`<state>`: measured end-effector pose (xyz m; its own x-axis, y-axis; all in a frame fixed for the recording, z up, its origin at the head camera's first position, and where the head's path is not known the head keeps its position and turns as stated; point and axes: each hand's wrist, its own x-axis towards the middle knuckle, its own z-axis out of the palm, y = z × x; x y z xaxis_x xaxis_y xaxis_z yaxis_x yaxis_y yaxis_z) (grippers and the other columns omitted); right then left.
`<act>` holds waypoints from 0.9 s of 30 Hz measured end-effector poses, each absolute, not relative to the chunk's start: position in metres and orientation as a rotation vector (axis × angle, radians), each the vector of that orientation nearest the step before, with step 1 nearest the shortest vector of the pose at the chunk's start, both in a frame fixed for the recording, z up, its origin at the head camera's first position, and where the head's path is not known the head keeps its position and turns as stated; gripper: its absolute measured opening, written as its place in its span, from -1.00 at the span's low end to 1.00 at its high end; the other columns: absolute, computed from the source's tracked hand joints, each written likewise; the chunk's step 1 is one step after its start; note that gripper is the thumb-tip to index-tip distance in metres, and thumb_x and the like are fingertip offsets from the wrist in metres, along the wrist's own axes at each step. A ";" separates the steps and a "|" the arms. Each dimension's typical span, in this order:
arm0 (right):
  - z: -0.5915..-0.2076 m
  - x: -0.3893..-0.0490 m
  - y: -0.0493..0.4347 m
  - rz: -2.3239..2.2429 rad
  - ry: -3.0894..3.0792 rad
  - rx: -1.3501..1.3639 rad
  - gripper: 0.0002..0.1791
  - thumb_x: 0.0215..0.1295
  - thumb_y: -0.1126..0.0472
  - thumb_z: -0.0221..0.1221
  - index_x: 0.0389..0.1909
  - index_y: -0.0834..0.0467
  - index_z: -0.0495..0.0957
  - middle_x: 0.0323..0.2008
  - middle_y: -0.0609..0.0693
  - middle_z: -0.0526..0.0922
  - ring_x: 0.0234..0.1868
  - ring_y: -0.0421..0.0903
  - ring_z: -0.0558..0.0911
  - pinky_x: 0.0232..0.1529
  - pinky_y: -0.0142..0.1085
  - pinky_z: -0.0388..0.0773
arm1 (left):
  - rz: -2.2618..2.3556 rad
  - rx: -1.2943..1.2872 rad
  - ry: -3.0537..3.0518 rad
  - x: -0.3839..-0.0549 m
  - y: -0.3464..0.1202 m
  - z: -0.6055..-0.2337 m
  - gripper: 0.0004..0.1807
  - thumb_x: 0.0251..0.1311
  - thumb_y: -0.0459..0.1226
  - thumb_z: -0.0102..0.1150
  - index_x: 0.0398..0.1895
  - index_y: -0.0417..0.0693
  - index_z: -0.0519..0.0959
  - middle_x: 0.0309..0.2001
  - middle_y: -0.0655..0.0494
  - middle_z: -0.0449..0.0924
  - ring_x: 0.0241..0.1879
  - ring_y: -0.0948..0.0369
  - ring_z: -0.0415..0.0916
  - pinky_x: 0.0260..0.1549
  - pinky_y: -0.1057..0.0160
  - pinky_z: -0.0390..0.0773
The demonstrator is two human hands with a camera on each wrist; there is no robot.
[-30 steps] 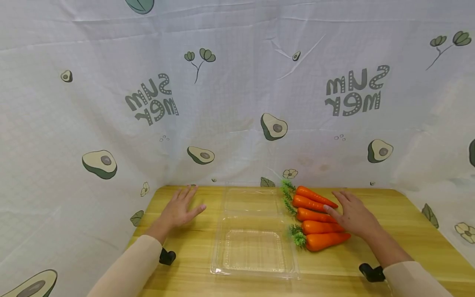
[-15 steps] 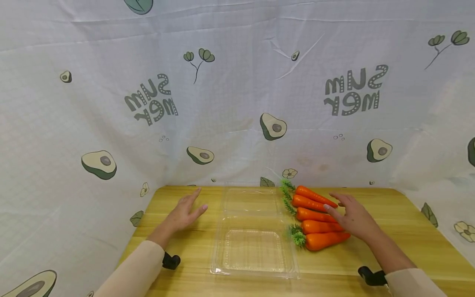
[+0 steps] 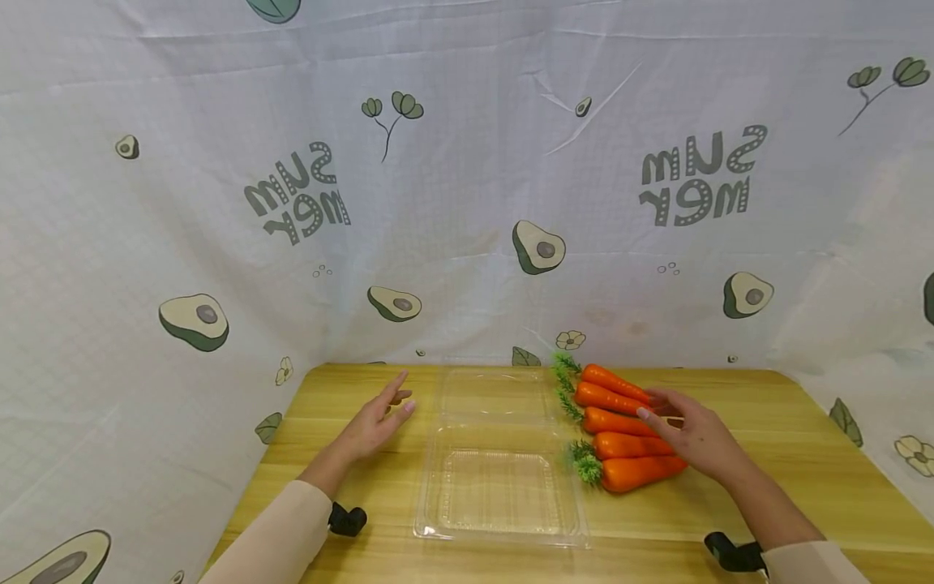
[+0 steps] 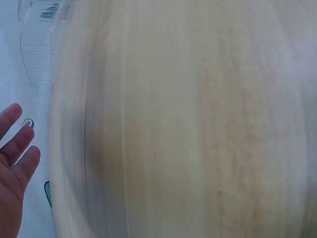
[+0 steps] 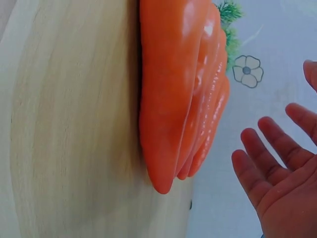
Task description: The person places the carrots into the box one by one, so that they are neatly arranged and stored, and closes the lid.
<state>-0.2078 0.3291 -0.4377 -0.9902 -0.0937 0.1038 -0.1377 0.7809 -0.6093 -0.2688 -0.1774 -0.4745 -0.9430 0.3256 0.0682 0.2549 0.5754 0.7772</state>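
Note:
Several orange carrots (image 3: 642, 473) with green frilly tops lie side by side right of centre, tips pointing right. Over their tips hovers my right hand (image 3: 696, 434), fingers relaxed and holding nothing; the right wrist view shows the same hand (image 5: 285, 173) apart from the carrots (image 5: 171, 89). A clear plastic clamshell box (image 3: 499, 495) lies open in the middle, its lid folded back toward the wall. To the left of the box, my left hand (image 3: 372, 426) is held above the table with loosely spread fingers and nothing in them.
The wooden table (image 3: 394, 519) ends at a white printed cloth (image 3: 452, 203) hanging behind it and along both sides. Black wrist camera mounts (image 3: 347, 520) stick out below each forearm.
My left hand has moved a little right toward the clear box, and its fingers have turned inward. The right hand's fingers have bent slightly down over the carrot tips. Carrots and box stay put.

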 end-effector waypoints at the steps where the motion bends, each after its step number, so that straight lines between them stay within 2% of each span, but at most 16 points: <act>1: -0.438 -0.207 0.328 1.001 -2.905 0.182 -0.30 0.53 -0.13 0.09 0.43 0.30 0.32 0.22 0.41 0.55 0.20 0.44 0.55 0.13 0.28 0.55 | 1.317 0.496 2.722 -0.269 -0.177 -0.475 -0.24 0.55 0.03 -0.04 0.68 0.14 -0.04 0.47 -0.12 0.40 0.46 -0.13 0.30 0.47 -0.25 0.22; 7: -0.438 -0.205 0.326 0.997 -2.933 0.218 -0.32 0.49 -0.15 0.13 0.40 0.26 0.38 0.18 0.36 0.60 0.16 0.41 0.59 0.09 0.24 0.60 | 1.363 0.473 2.696 -0.268 -0.173 -0.478 -0.24 0.53 -0.02 0.00 0.67 0.11 -0.01 0.39 -0.08 0.50 0.36 -0.07 0.42 0.43 -0.18 0.32; 12: -0.441 -0.201 0.323 0.974 -2.984 0.246 -0.27 0.41 -0.18 0.21 0.36 0.27 0.44 0.26 0.38 0.55 0.15 0.36 0.60 0.06 0.20 0.62 | 1.385 0.481 2.674 -0.264 -0.171 -0.482 -0.24 0.53 -0.02 0.02 0.66 0.03 0.02 0.28 -0.06 0.60 0.27 -0.04 0.51 0.34 -0.15 0.44; 20: -0.447 -0.196 0.323 0.969 -2.993 0.273 -0.25 0.26 -0.17 0.36 0.29 0.27 0.51 0.19 0.29 0.62 0.13 0.26 0.63 0.11 0.20 0.59 | 1.515 0.489 2.585 -0.259 -0.165 -0.489 -0.26 0.55 -0.05 -0.01 0.66 -0.02 0.00 0.19 -0.10 0.66 0.23 -0.04 0.57 0.31 -0.18 0.45; 27: -0.447 -0.191 0.323 0.971 -3.055 0.299 -0.28 0.20 -0.20 0.39 0.23 0.19 0.58 0.21 0.26 0.63 0.24 0.35 0.54 0.17 0.26 0.52 | 1.635 0.499 2.452 -0.255 -0.154 -0.495 -0.27 0.59 -0.07 -0.10 0.66 -0.13 -0.07 0.19 -0.23 0.64 0.15 -0.08 0.62 0.20 0.00 0.59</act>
